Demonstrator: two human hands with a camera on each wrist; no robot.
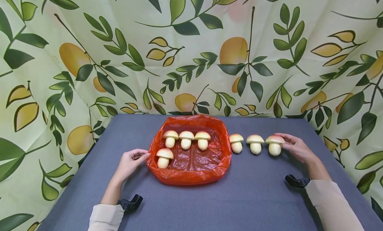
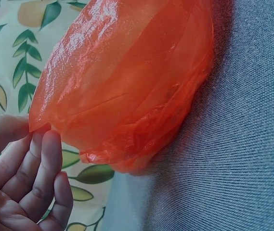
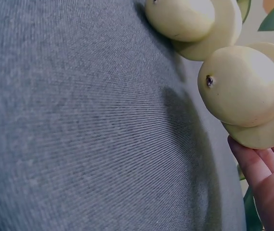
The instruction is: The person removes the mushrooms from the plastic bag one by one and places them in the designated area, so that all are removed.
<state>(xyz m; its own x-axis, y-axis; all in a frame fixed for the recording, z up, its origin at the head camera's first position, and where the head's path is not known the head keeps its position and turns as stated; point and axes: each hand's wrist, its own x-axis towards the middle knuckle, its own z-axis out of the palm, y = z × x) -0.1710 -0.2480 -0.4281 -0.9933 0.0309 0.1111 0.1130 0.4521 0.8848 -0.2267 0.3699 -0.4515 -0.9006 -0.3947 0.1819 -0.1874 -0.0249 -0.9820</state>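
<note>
No readable text, label, brand, number or sign in any view.

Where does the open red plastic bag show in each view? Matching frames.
Head: the open red plastic bag sits mid-picture, just below centre.
Left wrist: upper middle, cut off by the top edge, pinched by the left hand.
Right wrist: not in it.
Shared landmark: grey-blue woven table covering, in all three.

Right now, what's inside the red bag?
Four mushrooms show inside the red bag: three in a row toward the back, one at front left. The floor beneath them is covered, and the near rim hides anything directly behind it.
</note>
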